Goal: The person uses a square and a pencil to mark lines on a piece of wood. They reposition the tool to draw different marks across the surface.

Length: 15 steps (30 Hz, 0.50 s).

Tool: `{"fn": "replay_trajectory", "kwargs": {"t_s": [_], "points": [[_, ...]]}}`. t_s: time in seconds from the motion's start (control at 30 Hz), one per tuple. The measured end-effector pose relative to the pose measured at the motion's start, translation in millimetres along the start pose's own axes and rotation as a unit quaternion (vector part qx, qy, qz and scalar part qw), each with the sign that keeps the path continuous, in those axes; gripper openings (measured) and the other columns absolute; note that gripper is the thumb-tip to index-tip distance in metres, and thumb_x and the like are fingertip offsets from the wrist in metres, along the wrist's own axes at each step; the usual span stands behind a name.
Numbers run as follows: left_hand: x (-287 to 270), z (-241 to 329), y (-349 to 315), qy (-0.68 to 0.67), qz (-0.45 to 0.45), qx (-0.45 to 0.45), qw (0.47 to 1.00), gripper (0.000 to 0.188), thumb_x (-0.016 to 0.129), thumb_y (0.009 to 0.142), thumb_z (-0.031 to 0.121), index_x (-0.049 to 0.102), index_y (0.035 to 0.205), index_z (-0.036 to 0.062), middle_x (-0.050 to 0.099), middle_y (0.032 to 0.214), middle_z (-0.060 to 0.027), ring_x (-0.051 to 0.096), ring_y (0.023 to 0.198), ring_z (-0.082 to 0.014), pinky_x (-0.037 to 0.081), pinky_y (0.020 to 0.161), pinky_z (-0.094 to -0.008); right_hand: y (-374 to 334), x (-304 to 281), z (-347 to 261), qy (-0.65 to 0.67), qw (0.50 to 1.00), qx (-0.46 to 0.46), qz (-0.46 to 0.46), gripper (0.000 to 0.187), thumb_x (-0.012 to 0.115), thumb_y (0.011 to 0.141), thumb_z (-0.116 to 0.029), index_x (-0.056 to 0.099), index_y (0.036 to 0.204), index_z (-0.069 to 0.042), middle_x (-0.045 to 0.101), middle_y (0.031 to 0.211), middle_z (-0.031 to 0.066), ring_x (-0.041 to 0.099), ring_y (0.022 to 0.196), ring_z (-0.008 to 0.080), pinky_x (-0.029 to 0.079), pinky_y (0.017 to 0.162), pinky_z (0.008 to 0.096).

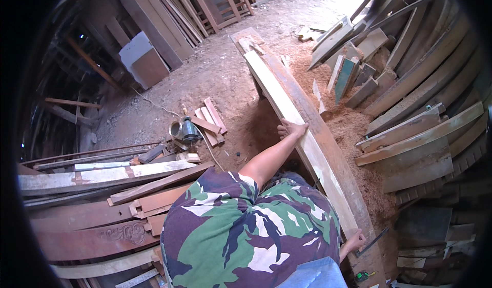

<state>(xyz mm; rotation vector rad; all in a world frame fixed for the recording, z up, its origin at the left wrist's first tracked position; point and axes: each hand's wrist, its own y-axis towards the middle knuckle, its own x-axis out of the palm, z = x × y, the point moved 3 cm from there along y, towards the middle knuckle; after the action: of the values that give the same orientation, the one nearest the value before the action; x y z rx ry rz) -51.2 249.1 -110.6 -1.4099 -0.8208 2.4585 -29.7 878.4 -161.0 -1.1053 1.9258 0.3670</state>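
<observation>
Sawdust covers the ground under a long dark bench, which runs from the lower right up toward the top middle. On it lies a pale plank, its long axis along the bench, set toward the bench's left edge. The left hand rests palm down on the plank's left edge about midway, fingers spread flat rather than gripping. The right hand sits at the plank's near end by the bench's lower corner; its fingers curl at the end (whether they truly clasp it I cannot tell). A motor lies on the ground, well left of the bench.
</observation>
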Motion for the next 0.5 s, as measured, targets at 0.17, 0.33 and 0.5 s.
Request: {"fn": "replay_trajectory", "kwargs": {"t_s": [0.17,0.33,0.5], "points": [[-5.7,-4.1,9.4,-0.017,0.037,-0.046,0.998,0.123,0.102,0.063,0.059,0.037,0.151,0.0037,0.046,0.151,-0.0232,0.048,0.142,-0.0397,0.042,0.121,-0.0544,-12.1,-2.9,-14.9,0.029,0.998,0.027,0.047,0.037,0.08,0.095,-0.037,0.071,0.105,-0.002,0.075,0.106,0.0167,0.072,0.103,0.0361,0.056,0.095,0.0466],[-6.2,-25.1,26.3,-0.232,-0.15,0.1,0.956,0.102,0.097,0.077,0.037,0.039,0.15,-0.0062,0.06,0.145,-0.0221,0.065,0.125,-0.0351,0.057,0.106,-0.0487,-23.8,-19.3,-7.9,0.146,0.975,0.019,0.167,0.028,0.075,0.099,-0.022,0.072,0.11,0.004,0.072,0.109,0.0197,0.067,0.101,0.0325,0.055,0.097,0.0441],[-27.9,10.0,-42.8,-0.382,-0.503,0.159,0.759,0.075,0.086,0.09,0.015,0.042,0.151,0.0094,0.061,0.132,-0.006,0.065,0.114,-0.0187,0.054,0.109,-0.0419,-25.8,-81.2,6.2,0.239,0.936,0.081,0.246,0.028,0.071,0.092,-0.014,0.081,0.11,0.006,0.077,0.114,0.022,0.072,0.1,0.0317,0.06,0.092,0.0443]]}}
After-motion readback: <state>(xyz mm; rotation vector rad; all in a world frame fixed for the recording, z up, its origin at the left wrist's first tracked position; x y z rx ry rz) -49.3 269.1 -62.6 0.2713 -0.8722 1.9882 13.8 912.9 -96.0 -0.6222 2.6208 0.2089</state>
